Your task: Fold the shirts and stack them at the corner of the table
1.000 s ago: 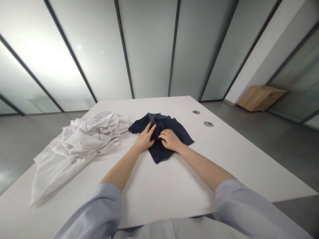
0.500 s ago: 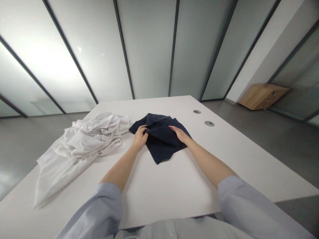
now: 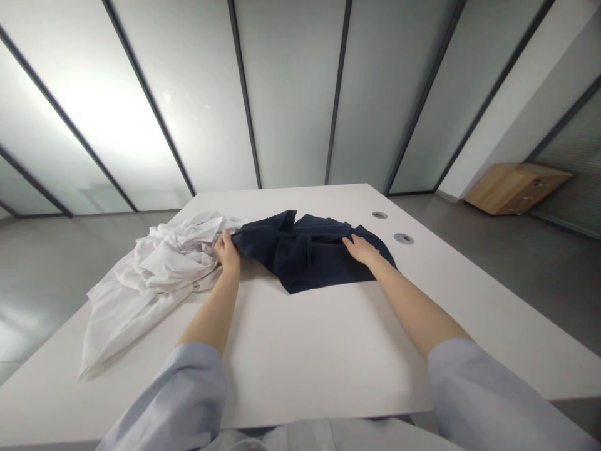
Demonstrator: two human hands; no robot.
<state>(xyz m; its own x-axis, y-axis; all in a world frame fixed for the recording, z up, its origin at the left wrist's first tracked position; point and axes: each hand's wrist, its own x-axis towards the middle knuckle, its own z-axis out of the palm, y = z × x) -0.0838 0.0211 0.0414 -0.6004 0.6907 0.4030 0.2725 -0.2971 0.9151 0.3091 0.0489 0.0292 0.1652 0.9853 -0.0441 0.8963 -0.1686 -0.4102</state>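
A dark navy garment lies crumpled and partly spread across the table; its kind cannot be told from its folds. My left hand is closed on the garment's left end, thumb up, and lifts that end a little. My right hand lies on the right part of the cloth with its fingers stretched out flat. Close beside my left hand is a loose heap of white cloth, one long corner of which trails toward the near left.
The white table has two round cable holes, a far one and a nearer one, right of the garment. Frosted glass panels stand behind it. A wooden cabinet sits on the floor at the right.
My left hand has moved left with the navy garment's left end, stretching the cloth wider. My right hand has shifted slightly right. The view has turned a little left.
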